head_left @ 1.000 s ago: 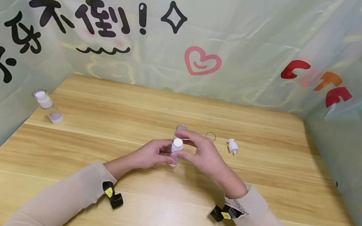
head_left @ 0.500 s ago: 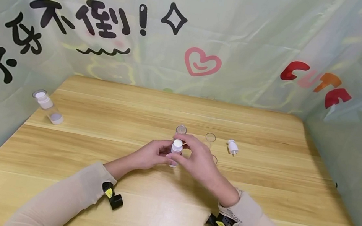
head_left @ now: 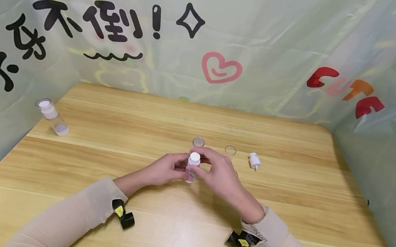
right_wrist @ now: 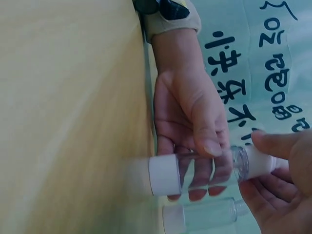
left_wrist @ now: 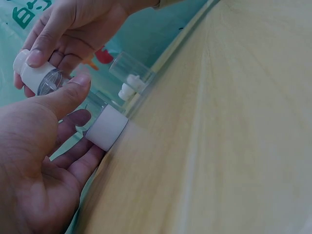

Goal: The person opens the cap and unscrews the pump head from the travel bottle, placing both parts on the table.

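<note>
A clear bottle with a white base (right_wrist: 164, 175) stands upright at the middle of the table. My left hand (head_left: 169, 169) holds its transparent body, thumb on one side and fingers on the other. At the bottle's top sits a white pump collar (head_left: 194, 159), which my right hand (head_left: 221, 176) pinches between thumb and fingers. In the left wrist view the right thumb and fingers lie on the white pump top (left_wrist: 35, 75). Just behind stands a second clear bottle (head_left: 198, 141), partly hidden by the right hand; its white base (right_wrist: 174, 219) shows in the right wrist view.
Right of the hands, a clear cylindrical cap (head_left: 230, 150) stands partly behind the right hand, and a loose white pump (head_left: 254, 160) lies beyond it. A capped bottle with white pump (head_left: 52, 116) stands at the table's left edge. A printed cloth (head_left: 278, 37) encloses the wooden table (head_left: 181, 239).
My right wrist has swung left, then slightly back, while its fingers closed in around the white pump top. The left hand and the bottle stay in place.
</note>
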Tool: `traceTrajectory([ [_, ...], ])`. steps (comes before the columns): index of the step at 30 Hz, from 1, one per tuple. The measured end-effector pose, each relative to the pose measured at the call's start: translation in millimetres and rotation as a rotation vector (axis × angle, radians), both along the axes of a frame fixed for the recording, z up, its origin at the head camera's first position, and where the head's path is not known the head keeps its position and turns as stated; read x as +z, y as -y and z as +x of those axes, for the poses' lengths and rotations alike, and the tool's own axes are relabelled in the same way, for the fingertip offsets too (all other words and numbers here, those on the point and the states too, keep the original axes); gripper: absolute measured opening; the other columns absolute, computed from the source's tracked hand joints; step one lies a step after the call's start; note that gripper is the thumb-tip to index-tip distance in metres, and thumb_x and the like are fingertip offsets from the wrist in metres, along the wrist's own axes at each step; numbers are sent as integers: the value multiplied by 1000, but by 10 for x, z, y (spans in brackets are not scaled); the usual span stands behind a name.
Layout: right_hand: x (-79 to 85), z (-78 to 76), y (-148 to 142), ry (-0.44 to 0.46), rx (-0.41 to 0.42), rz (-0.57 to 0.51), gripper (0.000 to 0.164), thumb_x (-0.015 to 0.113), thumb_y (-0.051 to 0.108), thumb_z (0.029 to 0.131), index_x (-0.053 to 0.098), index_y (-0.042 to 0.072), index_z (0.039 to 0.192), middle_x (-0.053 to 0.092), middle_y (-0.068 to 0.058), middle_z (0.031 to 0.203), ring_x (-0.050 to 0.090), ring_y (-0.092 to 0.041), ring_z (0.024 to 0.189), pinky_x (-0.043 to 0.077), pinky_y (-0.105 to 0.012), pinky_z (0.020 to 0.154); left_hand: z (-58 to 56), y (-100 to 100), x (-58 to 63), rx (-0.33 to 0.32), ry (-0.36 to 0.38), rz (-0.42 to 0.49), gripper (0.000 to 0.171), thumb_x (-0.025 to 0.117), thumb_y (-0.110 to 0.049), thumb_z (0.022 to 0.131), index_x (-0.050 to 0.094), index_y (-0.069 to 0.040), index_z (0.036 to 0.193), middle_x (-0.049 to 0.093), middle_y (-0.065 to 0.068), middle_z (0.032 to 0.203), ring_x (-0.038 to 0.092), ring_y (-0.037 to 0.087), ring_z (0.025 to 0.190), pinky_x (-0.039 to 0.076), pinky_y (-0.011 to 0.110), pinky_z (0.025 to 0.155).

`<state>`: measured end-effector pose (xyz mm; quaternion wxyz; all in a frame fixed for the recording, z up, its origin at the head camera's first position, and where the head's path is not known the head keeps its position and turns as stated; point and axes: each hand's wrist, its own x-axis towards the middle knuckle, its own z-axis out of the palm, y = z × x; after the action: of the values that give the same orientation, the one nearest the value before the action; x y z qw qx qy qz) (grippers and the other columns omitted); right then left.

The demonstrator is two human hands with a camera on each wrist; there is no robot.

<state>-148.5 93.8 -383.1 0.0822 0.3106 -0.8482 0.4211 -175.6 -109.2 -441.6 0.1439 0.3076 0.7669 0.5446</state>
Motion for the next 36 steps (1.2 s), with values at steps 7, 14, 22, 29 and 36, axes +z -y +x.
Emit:
traceTrajectory([
  [7,13,-97,-86,137,120,-44,32,78,16,85,69,8,115,70,4,106,66,-12,95,54,-29,89,-2,1,-15,-11,29,19,51,72,-13,91,54,-8,137,69,5,114,66,16,103,54,29,89],
  [14,24,-157,-145,227,190,-71,33,75,16,87,67,6,119,69,0,110,65,-16,101,53,-36,92,0,1,-6,-7,37,14,55,74,-16,89,52,-8,139,69,5,112,67,16,101,55,28,87],
  [22,30,-235,-197,327,250,-109,33,74,7,87,67,3,119,69,-5,113,65,-18,105,54,-35,91,-3,5,8,-6,24,4,54,74,-17,89,53,-6,138,65,10,122,63,20,110,52,29,92],
  [29,48,-255,-218,386,286,-126,36,71,4,89,65,1,124,68,-9,117,65,-24,107,55,-32,89,-11,9,-2,-10,11,-5,51,74,-16,89,55,-6,135,66,9,122,63,19,109,52,27,93],
  [36,87,-235,-231,356,282,-81,41,72,8,89,62,3,128,66,-7,122,63,-20,112,52,-33,95,-7,12,3,-7,4,-2,43,75,-20,88,59,-7,127,68,6,115,65,18,106,53,29,91],
])
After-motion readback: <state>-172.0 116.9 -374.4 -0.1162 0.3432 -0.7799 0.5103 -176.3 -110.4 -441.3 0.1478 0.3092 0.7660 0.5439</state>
